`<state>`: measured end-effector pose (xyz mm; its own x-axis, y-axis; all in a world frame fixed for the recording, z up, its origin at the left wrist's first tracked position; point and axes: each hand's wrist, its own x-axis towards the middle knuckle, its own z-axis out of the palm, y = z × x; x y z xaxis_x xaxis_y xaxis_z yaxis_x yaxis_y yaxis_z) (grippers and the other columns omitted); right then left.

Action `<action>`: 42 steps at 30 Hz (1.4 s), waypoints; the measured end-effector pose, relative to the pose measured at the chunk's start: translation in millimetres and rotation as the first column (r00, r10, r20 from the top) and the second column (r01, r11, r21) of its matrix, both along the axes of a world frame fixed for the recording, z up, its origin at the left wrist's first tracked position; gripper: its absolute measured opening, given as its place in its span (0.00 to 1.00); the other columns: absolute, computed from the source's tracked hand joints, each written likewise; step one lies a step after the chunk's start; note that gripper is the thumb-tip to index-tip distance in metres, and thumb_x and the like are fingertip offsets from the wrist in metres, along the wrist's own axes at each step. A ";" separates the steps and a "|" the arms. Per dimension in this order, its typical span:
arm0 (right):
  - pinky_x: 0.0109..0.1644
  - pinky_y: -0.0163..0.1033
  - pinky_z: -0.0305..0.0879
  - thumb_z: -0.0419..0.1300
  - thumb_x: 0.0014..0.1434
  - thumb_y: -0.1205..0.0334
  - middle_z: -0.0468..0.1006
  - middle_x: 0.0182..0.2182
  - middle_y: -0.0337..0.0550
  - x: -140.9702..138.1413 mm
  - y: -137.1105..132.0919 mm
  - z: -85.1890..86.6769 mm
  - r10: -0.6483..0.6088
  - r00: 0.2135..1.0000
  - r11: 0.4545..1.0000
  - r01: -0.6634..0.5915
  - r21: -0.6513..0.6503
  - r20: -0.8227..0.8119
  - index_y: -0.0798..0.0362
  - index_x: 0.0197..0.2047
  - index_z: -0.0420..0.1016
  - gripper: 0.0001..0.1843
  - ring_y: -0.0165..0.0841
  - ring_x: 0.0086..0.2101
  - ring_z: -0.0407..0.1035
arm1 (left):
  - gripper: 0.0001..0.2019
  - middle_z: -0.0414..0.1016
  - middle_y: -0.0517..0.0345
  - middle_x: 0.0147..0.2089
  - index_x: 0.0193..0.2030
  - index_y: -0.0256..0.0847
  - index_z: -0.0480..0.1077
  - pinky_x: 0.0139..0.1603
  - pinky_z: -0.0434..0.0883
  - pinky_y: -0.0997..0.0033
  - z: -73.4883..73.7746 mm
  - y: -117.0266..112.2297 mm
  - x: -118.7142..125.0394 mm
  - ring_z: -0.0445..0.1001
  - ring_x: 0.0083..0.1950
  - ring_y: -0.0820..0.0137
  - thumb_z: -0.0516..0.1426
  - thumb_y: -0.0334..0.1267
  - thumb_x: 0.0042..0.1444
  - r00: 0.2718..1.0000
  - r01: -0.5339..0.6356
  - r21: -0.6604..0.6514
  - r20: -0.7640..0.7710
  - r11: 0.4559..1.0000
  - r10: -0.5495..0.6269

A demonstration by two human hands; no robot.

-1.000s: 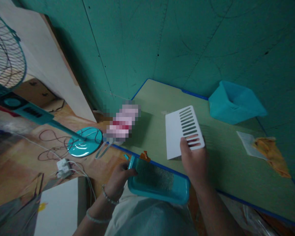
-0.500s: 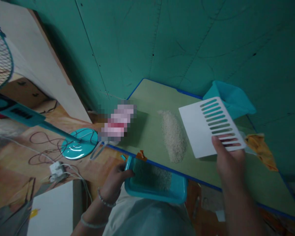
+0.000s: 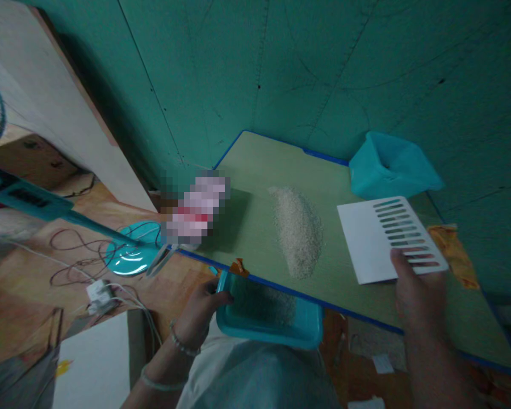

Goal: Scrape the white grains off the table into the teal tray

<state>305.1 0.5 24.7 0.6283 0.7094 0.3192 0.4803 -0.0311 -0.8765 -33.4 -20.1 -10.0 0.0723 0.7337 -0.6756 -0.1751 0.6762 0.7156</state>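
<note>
My left hand (image 3: 210, 301) grips the left end of a teal plastic tray (image 3: 272, 335), which sits at the table's front edge above my lap. Pale grains (image 3: 283, 304) lie inside it. In my right hand (image 3: 419, 289) is a flat white slotted scoop (image 3: 366, 244), its slots toward the right and its plain edge toward the left. A heap of pale grains like rice or litter (image 3: 298, 233) rests on the green tabletop (image 3: 259, 159), to the left of the scoop and apart from it.
A teal bin (image 3: 392, 170) stands at the back right against the green wall, with an orange cloth (image 3: 455, 255) nearby. A blurred-out pink item (image 3: 198, 210) sits at the table's left. The fan base (image 3: 132, 250), cables and a power strip (image 3: 102, 295) are on the floor.
My right hand has moved the white scoop right and lower toward the tabletop, away from the heap. My left hand still holds the tray. The view has shifted slightly.
</note>
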 end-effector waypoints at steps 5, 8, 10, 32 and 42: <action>0.36 0.43 0.64 0.62 0.47 0.55 0.72 0.27 0.37 -30.3 10.2 4.9 0.036 0.999 0.999 -0.036 -0.021 0.009 0.51 0.29 0.68 0.10 0.35 0.30 0.68 | 0.10 0.75 0.58 0.22 0.25 0.35 0.74 0.31 0.67 0.68 0.9 -2.6 1.2 0.71 0.27 0.65 0.59 0.31 0.30 1.000 -0.015 -0.006 0.006 1.000 0.015; 0.32 0.41 0.64 0.61 0.48 0.55 0.71 0.24 0.37 -47.4 9.9 6.8 0.074 0.997 0.996 -0.073 -0.044 0.022 0.51 0.28 0.68 0.09 0.34 0.27 0.68 | 0.09 0.75 0.59 0.22 0.24 0.35 0.74 0.31 0.67 0.68 0.1 -3.2 1.1 0.71 0.27 0.66 0.59 0.31 0.29 1.000 -0.024 0.008 -0.011 1.000 0.025; 0.30 0.40 0.64 0.60 0.49 0.56 0.72 0.24 0.38 -57.6 8.3 8.6 0.090 0.995 0.995 -0.088 -0.051 0.049 0.51 0.28 0.67 0.08 0.34 0.26 0.68 | 0.10 0.74 0.60 0.22 0.24 0.35 0.74 0.31 0.66 0.68 -0.9 -3.2 0.8 0.70 0.26 0.67 0.59 0.30 0.29 1.000 -0.021 0.007 -0.019 1.000 0.021; 0.24 0.37 0.64 0.58 0.52 0.59 0.73 0.21 0.39 -66.3 -39.0 33.9 0.072 0.953 0.994 -0.043 -0.103 0.295 0.52 0.27 0.68 0.07 0.33 0.21 0.69 | 0.10 0.75 0.59 0.22 0.24 0.35 0.75 0.31 0.66 0.70 1.3 -2.4 2.8 0.70 0.27 0.67 0.59 0.31 0.29 1.000 -0.020 0.008 -0.005 1.000 0.020; 0.17 0.35 0.63 0.57 0.53 0.59 0.73 0.17 0.39 -86.3 -54.1 22.9 0.063 0.929 0.997 -0.046 -0.055 0.364 0.52 0.26 0.67 0.07 0.32 0.16 0.68 | 0.10 0.77 0.56 0.24 0.26 0.35 0.75 0.35 0.67 0.69 -2.7 0.8 4.4 0.72 0.30 0.65 0.58 0.30 0.32 0.999 0.018 0.011 0.037 1.000 -0.018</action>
<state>218.8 -53.6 47.7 0.4343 0.7582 0.4863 0.7689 -0.0309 -0.6386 -29.0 -19.3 -12.7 0.1105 0.7395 -0.6640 -0.1899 0.6715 0.7163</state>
